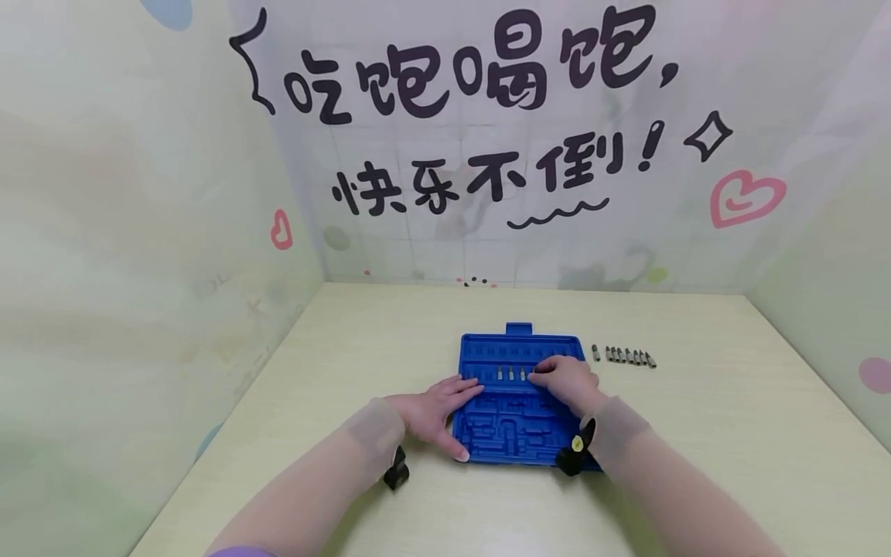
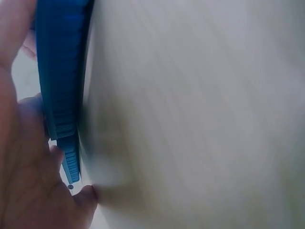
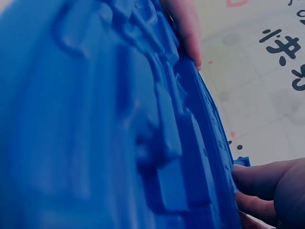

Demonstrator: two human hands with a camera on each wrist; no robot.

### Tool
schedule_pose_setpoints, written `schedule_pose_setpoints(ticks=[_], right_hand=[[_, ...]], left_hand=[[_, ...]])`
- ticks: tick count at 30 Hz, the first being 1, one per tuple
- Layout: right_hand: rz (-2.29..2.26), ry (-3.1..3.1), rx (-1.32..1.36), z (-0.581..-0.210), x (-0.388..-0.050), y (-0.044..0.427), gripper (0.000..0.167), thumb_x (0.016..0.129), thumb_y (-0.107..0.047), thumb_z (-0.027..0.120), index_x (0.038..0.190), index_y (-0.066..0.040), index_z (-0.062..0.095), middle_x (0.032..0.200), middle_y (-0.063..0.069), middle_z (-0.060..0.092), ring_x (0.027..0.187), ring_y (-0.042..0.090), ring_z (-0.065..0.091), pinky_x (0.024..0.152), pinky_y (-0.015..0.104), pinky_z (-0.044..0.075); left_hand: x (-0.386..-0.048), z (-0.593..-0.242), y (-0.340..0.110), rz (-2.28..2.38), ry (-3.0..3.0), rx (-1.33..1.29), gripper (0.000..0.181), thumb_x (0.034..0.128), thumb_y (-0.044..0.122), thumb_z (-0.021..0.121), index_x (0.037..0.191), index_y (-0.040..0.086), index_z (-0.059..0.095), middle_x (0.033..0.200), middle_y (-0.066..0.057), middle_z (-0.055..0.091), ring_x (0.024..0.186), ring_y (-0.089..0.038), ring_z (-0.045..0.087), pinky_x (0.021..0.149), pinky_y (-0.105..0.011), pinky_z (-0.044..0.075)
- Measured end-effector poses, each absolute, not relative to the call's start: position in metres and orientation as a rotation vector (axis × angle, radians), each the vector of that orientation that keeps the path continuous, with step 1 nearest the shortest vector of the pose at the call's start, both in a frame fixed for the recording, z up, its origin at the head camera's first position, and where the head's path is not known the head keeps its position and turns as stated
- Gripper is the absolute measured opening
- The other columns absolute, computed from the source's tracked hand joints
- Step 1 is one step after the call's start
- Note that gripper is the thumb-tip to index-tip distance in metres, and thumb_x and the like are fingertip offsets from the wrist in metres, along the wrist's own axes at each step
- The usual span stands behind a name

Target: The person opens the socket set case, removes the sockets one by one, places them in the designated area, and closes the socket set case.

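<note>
An open blue plastic tool case (image 1: 511, 456) lies flat on the table, its moulded recesses facing up. A short row of metal screwdriver bits (image 1: 511, 374) stands in the slots of its upper part. My left hand (image 1: 435, 410) rests spread on the case's left edge, thumb at the near corner, fingers on the rim. At the right end of the row my right hand (image 1: 567, 381) pinches a small bit between thumb and fingers; the fingertips mostly cover it. In the right wrist view, the right fingers (image 3: 257, 179) reach the far side of the case.
Several loose bits (image 1: 629, 357) lie in a row on the table right of the case, with a single bit (image 1: 595, 353) a little apart. The pale table (image 1: 334, 340) meets printed wall sheets (image 1: 418, 255) behind and at both sides.
</note>
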State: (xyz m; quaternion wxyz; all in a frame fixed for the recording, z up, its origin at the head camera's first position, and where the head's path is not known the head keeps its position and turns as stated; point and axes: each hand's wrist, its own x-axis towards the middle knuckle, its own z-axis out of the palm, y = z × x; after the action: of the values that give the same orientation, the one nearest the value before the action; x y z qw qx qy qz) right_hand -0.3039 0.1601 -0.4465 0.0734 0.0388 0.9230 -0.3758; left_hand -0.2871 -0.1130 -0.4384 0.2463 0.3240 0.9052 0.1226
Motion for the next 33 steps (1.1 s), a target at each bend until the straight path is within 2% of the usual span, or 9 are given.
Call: schedule_pose_setpoints(ticks=[5, 9, 14, 28, 33], right_hand=[[-1.203, 2.703, 0.223, -0.4471, -0.3044, 0.1571, 0.036, 0.085, -0.031, 0.074, 0.113, -0.008, 0.069, 0.129, 0.019, 0.053, 0.119, 0.044, 0.035, 0.1, 0.059, 0.024], [-1.274, 2.629, 0.306, -0.4447, -0.3057, 0.1559, 0.03, 0.085, -0.028, 0.075, 0.107, -0.008, 0.069, 0.128, 0.023, 0.047, 0.117, 0.044, 0.033, 0.099, 0.059, 0.026], [-1.308, 2.596, 0.319, -0.444, -0.3065, 0.1567, 0.027, 0.086, -0.023, 0.073, 0.107, -0.008, 0.069, 0.13, 0.026, 0.043, 0.119, 0.046, 0.03, 0.099, 0.06, 0.027], [-1.32, 2.623, 0.328, -0.4448, -0.3048, 0.157, 0.019, 0.088, -0.023, 0.071, 0.101, -0.009, 0.071, 0.128, 0.023, 0.048, 0.12, 0.046, 0.03, 0.102, 0.06, 0.023], [-1.322, 2.636, 0.352, -0.4459, -0.304, 0.1551, 0.019, 0.089, -0.023, 0.07, 0.103, -0.009, 0.072, 0.128, 0.021, 0.05, 0.12, 0.043, 0.03, 0.103, 0.06, 0.021]], left_hand=[[-0.2877, -0.4391, -0.1131, 0.331, 2.466, 0.882, 0.107, 0.074, 0.062, 0.073, 0.156, 0.031, 0.011, 0.161, 0.009, 0.004, 0.147, -0.018, -0.003, 0.114, -0.051, 0.018], [-0.2879, -0.4386, -0.1134, 0.34, 2.465, 0.882, 0.107, 0.0744, 0.061, 0.073, 0.156, 0.03, 0.012, 0.161, 0.009, 0.004, 0.147, -0.018, -0.002, 0.114, -0.051, 0.017], [-0.2872, -0.4389, -0.1131, 0.351, 2.469, 0.879, 0.107, 0.0741, 0.06, 0.074, 0.156, 0.029, 0.013, 0.161, 0.009, 0.005, 0.147, -0.018, -0.001, 0.114, -0.051, 0.018], [-0.2878, -0.4388, -0.1131, 0.343, 2.471, 0.884, 0.107, 0.0745, 0.06, 0.074, 0.156, 0.029, 0.012, 0.161, 0.009, 0.004, 0.147, -0.018, -0.002, 0.114, -0.05, 0.017], [-0.2875, -0.4384, -0.1132, 0.345, 2.472, 0.88, 0.107, 0.0745, 0.06, 0.074, 0.156, 0.028, 0.012, 0.161, 0.009, 0.005, 0.147, -0.018, -0.002, 0.114, -0.05, 0.017]])
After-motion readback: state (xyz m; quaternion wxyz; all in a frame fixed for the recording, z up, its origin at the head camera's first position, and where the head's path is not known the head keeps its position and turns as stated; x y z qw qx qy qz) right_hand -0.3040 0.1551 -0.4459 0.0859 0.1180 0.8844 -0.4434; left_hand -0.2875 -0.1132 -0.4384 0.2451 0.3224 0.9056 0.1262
